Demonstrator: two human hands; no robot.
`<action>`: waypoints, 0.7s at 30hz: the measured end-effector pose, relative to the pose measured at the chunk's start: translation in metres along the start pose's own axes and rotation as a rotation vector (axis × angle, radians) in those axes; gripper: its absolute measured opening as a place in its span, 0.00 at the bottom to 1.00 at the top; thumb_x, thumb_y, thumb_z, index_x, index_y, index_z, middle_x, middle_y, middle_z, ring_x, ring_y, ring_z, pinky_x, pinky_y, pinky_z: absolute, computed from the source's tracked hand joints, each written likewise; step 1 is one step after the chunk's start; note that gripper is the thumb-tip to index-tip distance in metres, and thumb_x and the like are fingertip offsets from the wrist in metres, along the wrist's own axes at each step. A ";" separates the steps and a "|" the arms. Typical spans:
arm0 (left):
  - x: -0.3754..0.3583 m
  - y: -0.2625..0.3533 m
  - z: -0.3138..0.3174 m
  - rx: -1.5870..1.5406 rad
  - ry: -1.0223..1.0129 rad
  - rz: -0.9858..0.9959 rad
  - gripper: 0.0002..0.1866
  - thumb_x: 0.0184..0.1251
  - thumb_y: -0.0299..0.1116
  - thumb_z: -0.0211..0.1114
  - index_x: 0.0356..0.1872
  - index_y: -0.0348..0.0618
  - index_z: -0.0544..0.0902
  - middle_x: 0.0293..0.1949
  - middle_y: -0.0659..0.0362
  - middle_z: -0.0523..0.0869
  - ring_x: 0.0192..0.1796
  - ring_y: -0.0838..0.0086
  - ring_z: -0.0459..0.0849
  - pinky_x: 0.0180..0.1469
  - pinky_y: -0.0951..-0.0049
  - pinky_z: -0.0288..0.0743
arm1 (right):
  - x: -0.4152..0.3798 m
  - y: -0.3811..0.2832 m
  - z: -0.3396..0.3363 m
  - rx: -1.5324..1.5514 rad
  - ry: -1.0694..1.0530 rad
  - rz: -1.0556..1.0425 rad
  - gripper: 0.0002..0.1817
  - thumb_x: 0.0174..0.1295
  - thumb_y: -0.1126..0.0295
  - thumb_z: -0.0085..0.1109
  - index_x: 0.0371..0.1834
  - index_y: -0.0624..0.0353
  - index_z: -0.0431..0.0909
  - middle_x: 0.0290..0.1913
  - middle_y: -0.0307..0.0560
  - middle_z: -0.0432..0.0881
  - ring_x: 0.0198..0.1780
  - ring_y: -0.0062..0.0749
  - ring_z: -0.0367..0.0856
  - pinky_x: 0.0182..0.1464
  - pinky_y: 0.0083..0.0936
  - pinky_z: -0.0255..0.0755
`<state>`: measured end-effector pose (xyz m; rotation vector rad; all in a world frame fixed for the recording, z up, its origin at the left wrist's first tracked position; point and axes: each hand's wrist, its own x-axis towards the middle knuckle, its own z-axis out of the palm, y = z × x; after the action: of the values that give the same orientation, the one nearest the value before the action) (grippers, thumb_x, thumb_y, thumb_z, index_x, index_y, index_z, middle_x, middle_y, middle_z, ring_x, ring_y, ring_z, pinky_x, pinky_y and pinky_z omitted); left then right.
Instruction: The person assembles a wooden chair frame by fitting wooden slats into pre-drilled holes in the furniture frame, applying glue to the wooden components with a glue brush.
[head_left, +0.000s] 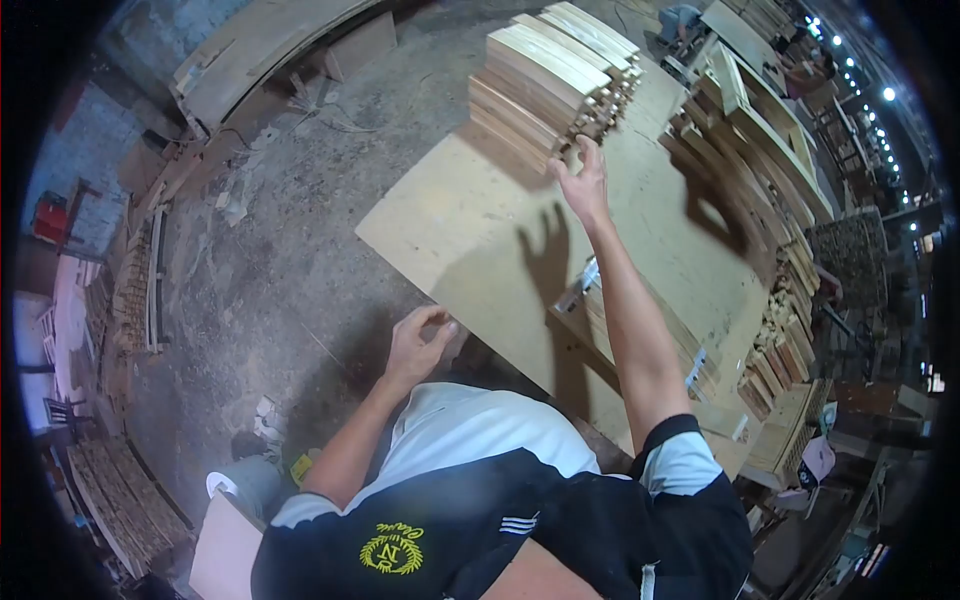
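Observation:
My right hand [583, 182] reaches over the plywood table [450, 205], thumb and fingers apart, beside the near end of a stack of pale wooden pieces [535, 75]. Nothing shows between its fingers. My left hand [418, 345] hangs just off the table's near edge, fingers curled with a gap to the thumb, and holds nothing visible. Under my right forearm lie wooden strips [595, 320] with shiny metal-looking parts at their ends. The shadow of my right hand falls on the tabletop.
Stacked wooden frames [745, 130] stand at the table's right side, with a pile of wood pieces [780, 350] nearer me. A long workbench [260, 50] is at the back left. Another person [680, 22] is in the background. Concrete floor [290, 230] lies left of the table.

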<state>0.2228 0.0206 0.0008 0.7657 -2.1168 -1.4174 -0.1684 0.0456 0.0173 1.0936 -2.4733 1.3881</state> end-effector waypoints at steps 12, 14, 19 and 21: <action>-0.001 -0.046 -0.014 -0.315 0.193 -0.263 0.12 0.64 0.28 0.71 0.45 0.33 0.84 0.38 0.56 0.88 0.42 0.75 0.85 0.49 0.73 0.78 | 0.022 -0.028 0.033 0.082 -0.085 0.264 0.25 0.43 0.58 0.72 0.39 0.66 0.79 0.28 0.51 0.80 0.33 0.44 0.79 0.41 0.40 0.74; 0.032 -0.026 -0.011 -0.062 0.090 -0.132 0.17 0.61 0.30 0.73 0.48 0.33 0.83 0.42 0.51 0.88 0.45 0.68 0.86 0.51 0.70 0.78 | -0.002 -0.023 0.029 0.196 -0.129 0.362 0.21 0.44 0.52 0.71 0.22 0.63 0.82 0.17 0.41 0.78 0.21 0.33 0.75 0.28 0.35 0.70; 0.126 0.023 0.009 0.532 0.130 0.546 0.50 0.46 0.39 0.79 0.74 0.46 0.63 0.74 0.45 0.62 0.73 0.50 0.63 0.70 0.43 0.58 | -0.094 -0.067 -0.056 0.932 -0.259 0.967 0.16 0.55 0.53 0.66 0.27 0.55 0.78 0.21 0.39 0.77 0.19 0.24 0.74 0.20 0.22 0.66; 0.154 0.048 0.020 0.626 0.105 0.782 0.52 0.44 0.41 0.81 0.74 0.49 0.63 0.72 0.44 0.66 0.72 0.52 0.67 0.70 0.34 0.51 | -0.121 -0.091 -0.095 1.047 -0.310 1.058 0.19 0.58 0.50 0.65 0.27 0.56 0.78 0.21 0.40 0.77 0.19 0.26 0.76 0.22 0.22 0.70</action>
<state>0.0882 -0.0556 0.0502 0.1362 -2.3866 -0.3043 -0.0457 0.1546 0.0865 -0.1905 -2.5665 3.2071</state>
